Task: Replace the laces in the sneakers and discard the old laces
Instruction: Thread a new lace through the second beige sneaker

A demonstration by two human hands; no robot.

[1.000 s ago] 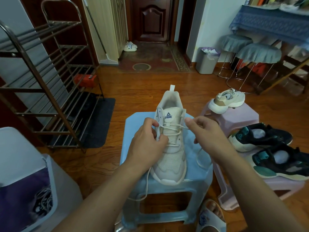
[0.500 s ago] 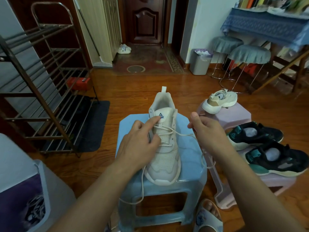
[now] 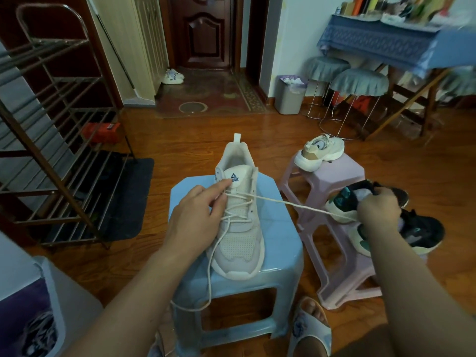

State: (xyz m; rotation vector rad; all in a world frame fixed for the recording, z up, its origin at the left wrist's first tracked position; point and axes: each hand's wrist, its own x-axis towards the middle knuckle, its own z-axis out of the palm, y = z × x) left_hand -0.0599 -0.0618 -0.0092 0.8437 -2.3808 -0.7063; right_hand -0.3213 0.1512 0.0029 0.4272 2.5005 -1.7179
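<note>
A pale pink sneaker (image 3: 239,235) stands on a light blue plastic stool (image 3: 280,228), toe towards me. A cream lace (image 3: 291,205) is threaded through its eyelets. My left hand (image 3: 195,217) rests on the sneaker's left side, index finger pressing near the top eyelet at the tongue. My right hand (image 3: 377,207) grips the lace's right end, stretched taut far to the right. The lace's left end hangs in a loop over the stool's front. The matching sneaker (image 3: 319,152) lies on a pink stool (image 3: 342,176).
Two black-and-teal sneakers (image 3: 401,220) sit on the pink stool's lower part at right. A bin (image 3: 38,318) with dark laces inside is at lower left. A metal shoe rack (image 3: 59,140) stands left. A grey waste bin (image 3: 289,95) and round stools (image 3: 358,83) are behind. My sandalled foot (image 3: 311,328) is below.
My right hand has pulled the lace out far to the right until it is taut. My left hand has stayed on the sneaker, its index finger now stretched to the top eyelet.
</note>
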